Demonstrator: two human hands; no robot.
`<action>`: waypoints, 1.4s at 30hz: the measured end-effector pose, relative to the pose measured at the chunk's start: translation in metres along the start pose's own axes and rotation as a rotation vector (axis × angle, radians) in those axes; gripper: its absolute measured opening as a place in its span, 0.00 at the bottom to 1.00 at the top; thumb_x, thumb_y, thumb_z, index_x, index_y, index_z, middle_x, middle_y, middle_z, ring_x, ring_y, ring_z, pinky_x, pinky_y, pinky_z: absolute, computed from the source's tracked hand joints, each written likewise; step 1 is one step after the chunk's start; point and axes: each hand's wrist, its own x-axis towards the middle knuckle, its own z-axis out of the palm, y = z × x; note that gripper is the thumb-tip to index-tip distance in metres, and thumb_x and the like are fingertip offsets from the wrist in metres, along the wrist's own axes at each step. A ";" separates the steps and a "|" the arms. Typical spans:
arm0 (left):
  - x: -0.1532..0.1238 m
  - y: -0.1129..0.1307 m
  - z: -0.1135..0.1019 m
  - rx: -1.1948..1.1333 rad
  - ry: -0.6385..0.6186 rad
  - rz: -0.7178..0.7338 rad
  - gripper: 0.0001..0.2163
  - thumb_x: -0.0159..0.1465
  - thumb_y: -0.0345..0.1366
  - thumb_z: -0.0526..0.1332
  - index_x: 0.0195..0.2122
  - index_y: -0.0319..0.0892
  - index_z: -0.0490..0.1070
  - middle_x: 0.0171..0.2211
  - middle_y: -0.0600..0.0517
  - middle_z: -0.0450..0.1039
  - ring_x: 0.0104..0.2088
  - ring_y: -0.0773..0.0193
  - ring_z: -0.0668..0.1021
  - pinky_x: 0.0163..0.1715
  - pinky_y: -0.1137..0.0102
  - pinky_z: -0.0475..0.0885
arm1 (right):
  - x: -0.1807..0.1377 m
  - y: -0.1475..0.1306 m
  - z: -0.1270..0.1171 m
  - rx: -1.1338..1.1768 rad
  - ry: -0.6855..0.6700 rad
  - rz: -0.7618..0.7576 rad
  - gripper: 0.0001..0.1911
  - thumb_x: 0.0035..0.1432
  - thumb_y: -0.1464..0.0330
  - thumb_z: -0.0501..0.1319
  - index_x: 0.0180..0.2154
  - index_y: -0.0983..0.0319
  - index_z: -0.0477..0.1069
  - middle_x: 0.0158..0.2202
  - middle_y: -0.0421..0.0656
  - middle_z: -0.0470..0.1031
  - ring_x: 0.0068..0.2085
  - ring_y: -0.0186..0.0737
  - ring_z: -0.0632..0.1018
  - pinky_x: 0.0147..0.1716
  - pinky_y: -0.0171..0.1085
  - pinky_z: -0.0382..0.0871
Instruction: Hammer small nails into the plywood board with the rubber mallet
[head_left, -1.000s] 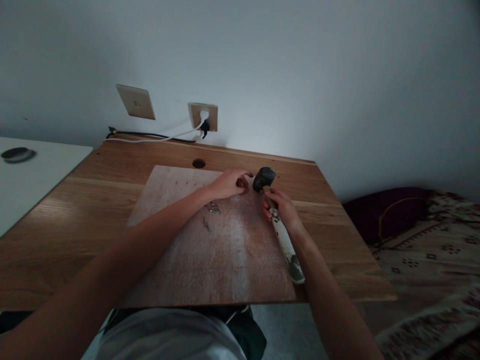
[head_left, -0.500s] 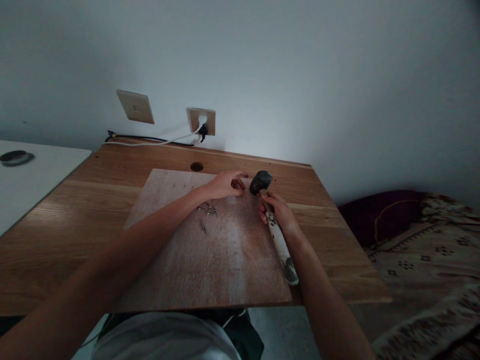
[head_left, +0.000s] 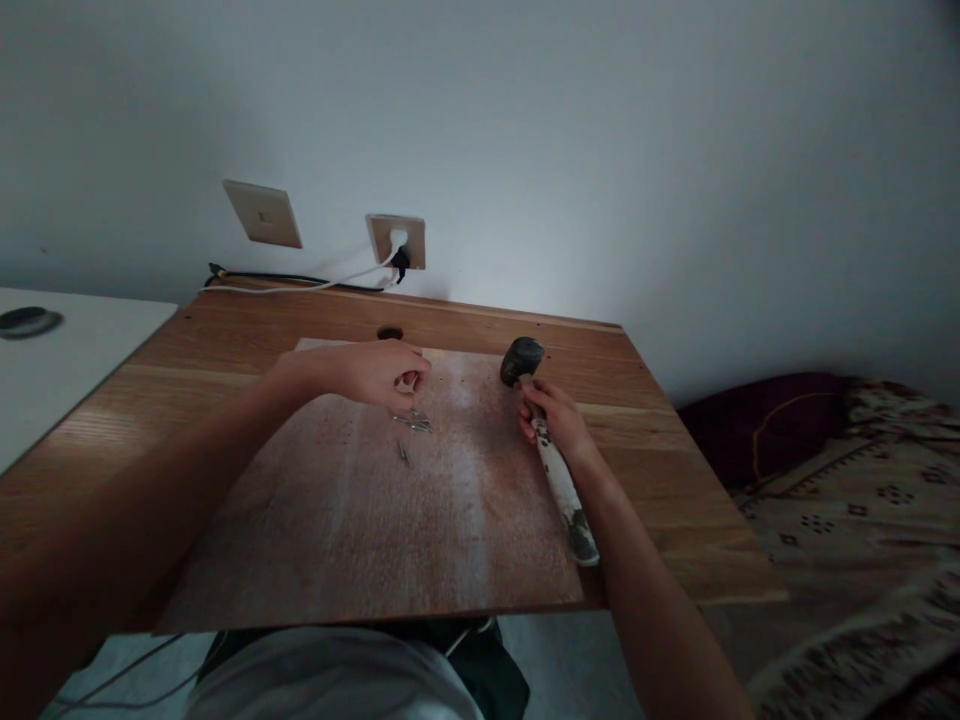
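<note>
My right hand (head_left: 553, 415) is wrapped round the upper handle of a hammer (head_left: 559, 480), just below its dark, blunt head. The hammer's white, worn handle slants toward me along the right side of a reddish-brown wooden board (head_left: 390, 530). My left hand (head_left: 386, 375) hovers over the board with its fingers curved and thumb apart from them; I see nothing held. Right below its fingertips lies a small pile of metal nails (head_left: 414, 423). A few more nails (head_left: 404, 453) rest a little nearer to me. Small dark marks dot the board's far edge.
The board lies on a wooden table (head_left: 660, 480) against a wall. Behind it are a cable hole (head_left: 390, 332), cables (head_left: 300, 284) and a socket (head_left: 397, 240). A white surface (head_left: 67, 370) adjoins at left; patterned cloth (head_left: 847, 510) is at right.
My left hand has moved left and slightly toward me, from beside the hammer head to above the nail pile. My right hand and the hammer have stayed nearly still.
</note>
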 end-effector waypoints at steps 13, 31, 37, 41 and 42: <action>0.004 -0.004 0.021 -0.105 -0.004 0.009 0.03 0.52 0.28 0.64 0.25 0.40 0.71 0.26 0.55 0.71 0.26 0.68 0.71 0.28 0.73 0.60 | -0.003 0.000 0.000 -0.022 0.003 -0.014 0.20 0.47 0.56 0.68 0.38 0.60 0.67 0.17 0.31 0.65 0.12 0.30 0.66 0.09 0.31 0.54; 0.046 0.018 0.031 -0.036 0.146 0.090 0.07 0.55 0.26 0.62 0.33 0.43 0.76 0.31 0.52 0.76 0.31 0.63 0.75 0.33 0.70 0.64 | -0.005 -0.003 0.003 -0.041 0.017 0.000 0.21 0.46 0.55 0.68 0.38 0.60 0.67 0.17 0.31 0.66 0.12 0.30 0.66 0.09 0.30 0.54; 0.057 0.009 0.028 -0.129 0.212 0.112 0.07 0.55 0.25 0.62 0.32 0.44 0.76 0.29 0.54 0.75 0.29 0.65 0.74 0.34 0.70 0.65 | -0.006 -0.004 0.004 -0.048 0.012 -0.006 0.19 0.47 0.57 0.67 0.37 0.59 0.66 0.17 0.31 0.66 0.12 0.31 0.65 0.09 0.30 0.54; 0.066 -0.010 0.035 -0.336 0.336 0.047 0.06 0.56 0.27 0.64 0.35 0.41 0.75 0.30 0.54 0.76 0.29 0.67 0.75 0.32 0.72 0.67 | -0.006 -0.004 0.005 -0.045 0.023 -0.010 0.19 0.46 0.57 0.67 0.37 0.59 0.65 0.17 0.31 0.66 0.12 0.30 0.65 0.09 0.30 0.53; 0.068 -0.015 0.039 -0.376 0.367 0.024 0.06 0.56 0.27 0.64 0.35 0.40 0.75 0.30 0.54 0.76 0.29 0.67 0.75 0.32 0.72 0.68 | -0.005 -0.004 0.005 -0.044 0.026 -0.012 0.20 0.46 0.57 0.67 0.36 0.59 0.65 0.17 0.31 0.66 0.12 0.30 0.65 0.09 0.30 0.53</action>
